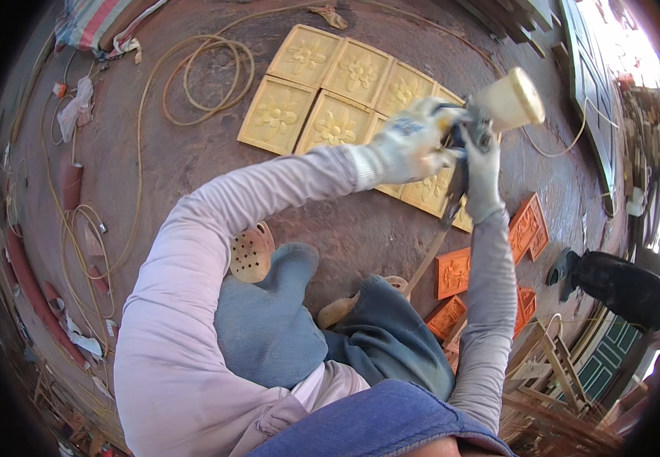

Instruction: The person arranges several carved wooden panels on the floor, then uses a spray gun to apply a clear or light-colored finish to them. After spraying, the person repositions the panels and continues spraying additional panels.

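My white-gloved R hand [484, 181] clasps cream-cupped metal spray gun [500, 108]; white-gloved L hand [406, 145] curled, pinch unclear. Prob. adjusting; next: steadiness.

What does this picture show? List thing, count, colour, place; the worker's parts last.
spray gun: one, dark, cream cup, at hands
flower panels: at least six, yellow, ahead
carved panels: at least four, orange, right
hoses: uncounted, yellowish, mostly left
striped cloth: one, multicoloured, top left
door panel: one, dark, upper right
board: one, green, lower right
timber: uncounted, brown, right edge
unclear object: one, black, right
sandals: two, beige, centre
trousers: one, blue, lower centre
sleeves: two, pale, both sides
left hand: one, white glove, upper centre
right hand: one, white glove, beside it
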A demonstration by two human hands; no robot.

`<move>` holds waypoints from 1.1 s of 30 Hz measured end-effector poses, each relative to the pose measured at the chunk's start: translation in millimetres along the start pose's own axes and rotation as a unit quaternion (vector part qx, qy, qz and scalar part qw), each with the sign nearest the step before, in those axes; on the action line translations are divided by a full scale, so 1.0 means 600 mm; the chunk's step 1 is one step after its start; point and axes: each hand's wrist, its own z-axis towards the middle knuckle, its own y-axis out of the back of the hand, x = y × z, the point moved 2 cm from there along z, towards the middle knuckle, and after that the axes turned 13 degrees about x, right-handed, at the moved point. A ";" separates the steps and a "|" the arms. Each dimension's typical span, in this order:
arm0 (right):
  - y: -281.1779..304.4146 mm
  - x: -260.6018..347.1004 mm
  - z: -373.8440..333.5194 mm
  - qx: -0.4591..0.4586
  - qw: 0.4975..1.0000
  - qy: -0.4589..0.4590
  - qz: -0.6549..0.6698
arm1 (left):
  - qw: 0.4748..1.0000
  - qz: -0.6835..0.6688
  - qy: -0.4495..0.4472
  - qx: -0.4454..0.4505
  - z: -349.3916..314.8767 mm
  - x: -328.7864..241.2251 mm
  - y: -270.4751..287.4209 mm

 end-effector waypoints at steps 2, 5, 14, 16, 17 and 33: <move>-0.003 0.016 0.076 0.036 0.999 0.023 0.000 | 0.994 -0.087 0.062 -0.008 -0.057 0.062 -0.004; -0.075 0.069 0.141 0.049 0.999 0.002 -0.008 | 0.966 -0.107 0.234 0.027 -0.141 0.119 0.000; -0.225 0.038 0.289 0.118 0.993 -0.014 0.024 | 0.902 -0.269 0.334 -0.046 -0.229 0.224 -0.020; -0.229 0.026 0.290 0.091 0.993 -0.057 0.040 | 0.913 -0.187 0.361 -0.025 -0.234 0.236 -0.007; -0.215 0.017 0.292 0.065 0.996 -0.043 0.037 | 0.911 -0.193 0.364 -0.033 -0.233 0.231 0.000; 0.283 -0.053 0.116 -0.168 0.966 -0.084 -0.177 | 0.921 -0.134 0.365 -0.036 -0.257 0.295 -0.008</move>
